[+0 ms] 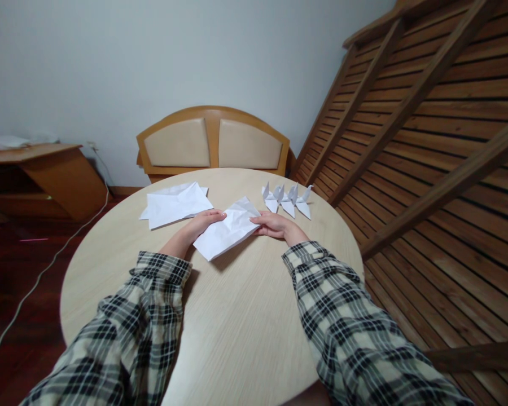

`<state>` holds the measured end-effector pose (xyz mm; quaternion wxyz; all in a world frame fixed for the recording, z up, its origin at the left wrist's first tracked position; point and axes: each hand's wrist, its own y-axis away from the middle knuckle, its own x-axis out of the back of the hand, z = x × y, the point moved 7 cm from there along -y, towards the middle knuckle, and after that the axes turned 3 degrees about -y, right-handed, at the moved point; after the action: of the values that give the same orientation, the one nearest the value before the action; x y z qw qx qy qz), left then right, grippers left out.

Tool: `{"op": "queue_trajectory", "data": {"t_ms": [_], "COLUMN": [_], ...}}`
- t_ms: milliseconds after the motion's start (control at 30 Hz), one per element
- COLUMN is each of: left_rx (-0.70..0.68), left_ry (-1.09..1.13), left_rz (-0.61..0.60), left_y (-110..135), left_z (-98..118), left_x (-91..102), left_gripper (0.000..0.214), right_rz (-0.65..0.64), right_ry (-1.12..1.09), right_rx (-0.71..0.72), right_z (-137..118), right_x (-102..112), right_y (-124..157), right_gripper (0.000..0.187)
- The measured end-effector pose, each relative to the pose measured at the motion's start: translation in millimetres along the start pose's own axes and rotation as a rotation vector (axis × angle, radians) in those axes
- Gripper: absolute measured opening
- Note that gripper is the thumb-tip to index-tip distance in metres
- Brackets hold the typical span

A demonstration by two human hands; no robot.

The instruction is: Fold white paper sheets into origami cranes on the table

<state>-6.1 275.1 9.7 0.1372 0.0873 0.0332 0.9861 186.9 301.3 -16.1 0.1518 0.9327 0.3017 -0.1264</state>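
- Paper point(231, 228): creased white sheet, centre of frame on table point(237, 327); judged light, limp, easily torn; best taken by its edges.
- Left hand point(203, 221): fingers flat on left edge, released.
- Right hand point(275, 224): fingers pinching right edge.

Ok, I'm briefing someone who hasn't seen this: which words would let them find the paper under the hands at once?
On the round pale table, look toward the far edge by the chair. The crumpled sheet lies between a loose paper stack and folded cranes; only it is wrinkled, with the left hand and right hand at its ends.
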Motion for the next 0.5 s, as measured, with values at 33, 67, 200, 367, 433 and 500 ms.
{"op": "queue_trajectory", "data": {"t_ms": [33, 67, 200, 367, 433, 500], "left_rx": [-0.002, -0.006, -0.039, -0.036, -0.033, -0.032], "left_ry": [0.005, 0.009, 0.031, 0.081, 0.082, 0.059], "left_rz": [0.007, 0.02, 0.077, 0.076, 0.073, 0.053], "left_y": [-1, -3, -9, -9, -7, -6], "left_z": [-1, -2, -6, -8, -7, -6], "left_x": [0.7, 1.8, 6.2, 4.9, 4.2, 2.7], "left_gripper": [0.026, 0.026, 0.027, 0.025, 0.023, 0.023], "right_rz": [0.006, 0.013, 0.052, 0.102, 0.132, 0.166], "right_ry": [-0.006, -0.011, -0.022, -0.048, -0.072, -0.107], "right_rx": [0.008, 0.019, 0.079, 0.15, 0.182, 0.198], "right_z": [0, -1, -4, -6, -7, -7], "right_x": [0, 0, 0, 3, 6, 9], "right_y": [-1, -2, -5, -9, -10, -11], "right_gripper": [0.023, 0.021, 0.016, 0.013, 0.015, 0.016]}}
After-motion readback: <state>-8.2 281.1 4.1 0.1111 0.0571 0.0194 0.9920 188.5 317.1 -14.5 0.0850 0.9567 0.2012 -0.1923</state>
